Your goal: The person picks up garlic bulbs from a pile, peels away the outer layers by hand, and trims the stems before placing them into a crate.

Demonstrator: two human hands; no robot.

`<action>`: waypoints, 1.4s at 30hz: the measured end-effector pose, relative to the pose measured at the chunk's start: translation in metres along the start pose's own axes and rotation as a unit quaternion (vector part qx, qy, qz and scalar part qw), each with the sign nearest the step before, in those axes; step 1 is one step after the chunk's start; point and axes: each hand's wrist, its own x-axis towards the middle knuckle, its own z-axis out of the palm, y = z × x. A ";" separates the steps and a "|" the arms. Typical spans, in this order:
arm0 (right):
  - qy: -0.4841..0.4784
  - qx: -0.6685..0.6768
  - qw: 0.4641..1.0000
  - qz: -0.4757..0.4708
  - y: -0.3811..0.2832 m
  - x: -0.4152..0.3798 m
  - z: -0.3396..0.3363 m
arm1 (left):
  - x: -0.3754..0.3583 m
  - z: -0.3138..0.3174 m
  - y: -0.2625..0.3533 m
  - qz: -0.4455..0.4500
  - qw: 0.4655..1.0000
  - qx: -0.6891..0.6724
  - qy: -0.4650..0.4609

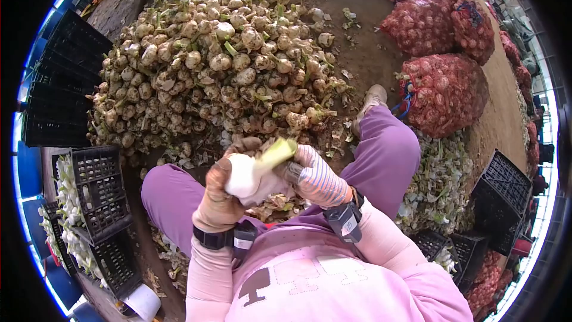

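Note:
A white bulb [241,176] with a pale green stem stub [277,152] is between my two gloved hands, above my lap. My left hand [219,188], in a soiled glove, has its fingers wrapped round the bulb's left side. My right hand [313,176], in a striped glove, is closed at the stem and the loose skin of the bulb. Beyond both hands lies a large heap of soil-stained bulbs [208,71]. Peeled scraps [274,206] lie on the ground below the hands.
Red net sacks of bulbs [444,92] stand at the right. Black crates [104,194] holding white trimmed bulbs [71,214] are at the left, with stacked black crates [59,95] behind. More black crates [500,194] stand at the lower right, near skin scraps [438,185].

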 end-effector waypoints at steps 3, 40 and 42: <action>-0.160 -0.063 0.985 -0.023 -0.004 0.003 -0.007 | 0.006 -0.022 0.003 -0.024 0.988 0.022 -0.149; -0.167 -0.514 0.838 0.079 -0.019 0.010 0.014 | -0.011 -0.018 0.022 0.180 0.877 0.398 -0.201; -0.197 -0.453 0.867 0.068 -0.013 0.010 0.008 | -0.015 -0.018 0.016 0.054 0.949 0.255 -0.178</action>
